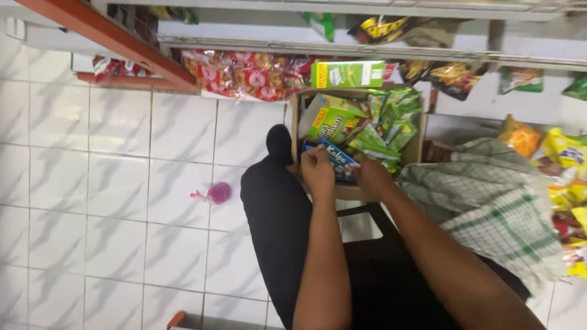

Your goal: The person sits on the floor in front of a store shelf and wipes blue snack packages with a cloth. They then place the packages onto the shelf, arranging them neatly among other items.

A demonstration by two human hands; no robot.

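Note:
My left hand and my right hand both grip a blue packet at the near edge of an open cardboard box. The box holds a green carton and several green snack packets. My black-trousered leg stretches out along the box's left side. My forearms reach in from the bottom of the view.
A green carton lies on the shelf edge above the box, with red snack bags to its left. A checked cloth lies at right beside yellow packets. A small pink object sits on the white tiled floor.

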